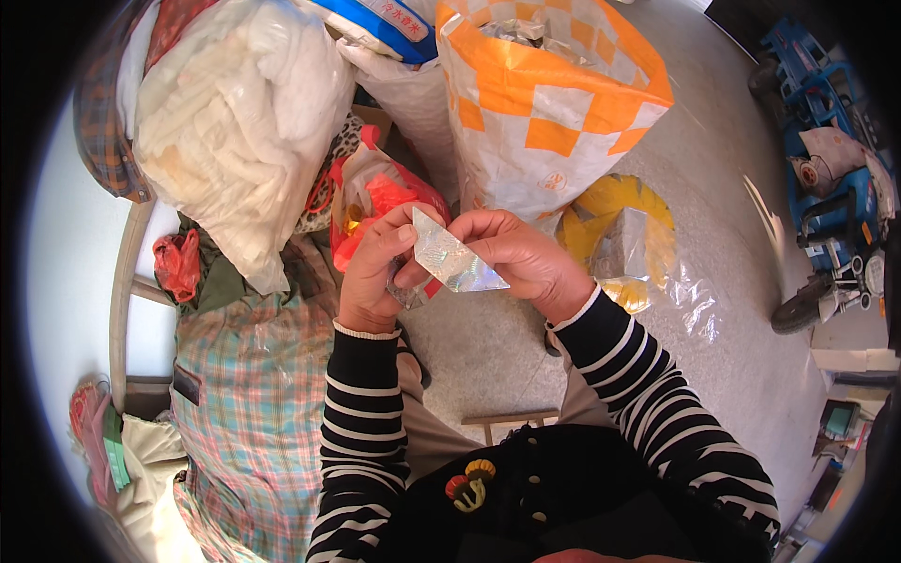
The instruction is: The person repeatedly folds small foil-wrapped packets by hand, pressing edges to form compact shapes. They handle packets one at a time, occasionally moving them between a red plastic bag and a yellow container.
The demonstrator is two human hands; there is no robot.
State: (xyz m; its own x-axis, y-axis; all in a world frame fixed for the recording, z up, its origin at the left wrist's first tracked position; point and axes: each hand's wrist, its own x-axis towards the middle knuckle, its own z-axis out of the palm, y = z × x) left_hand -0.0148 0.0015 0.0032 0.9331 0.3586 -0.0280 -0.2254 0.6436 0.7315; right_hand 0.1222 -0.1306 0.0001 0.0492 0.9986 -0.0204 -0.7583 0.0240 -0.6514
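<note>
Between my two hands is a silver holographic paper piece (pixel 457 259), folded to a slanted, pointed shape. My left hand (pixel 376 271) pinches its upper left end between thumb and fingers. Lower in that palm sits more shiny silver material (pixel 408 292), partly hidden by my fingers. My right hand (pixel 528 257) grips the paper's right edge; its fingertips are partly behind the sheet. Just beyond my hands stands a red and clear bag (pixel 359 190) with red plastic and some gold pieces inside.
An orange-and-white checked woven sack (pixel 556 105) with silver material inside stands ahead. Right of it, a clear plastic bag (pixel 623 246) lies on yellow material. At left are a bulky, white-filled plastic bag (pixel 239 127) and a plaid cloth (pixel 260 394). A blue wheeled vehicle (pixel 830 197) stands far right.
</note>
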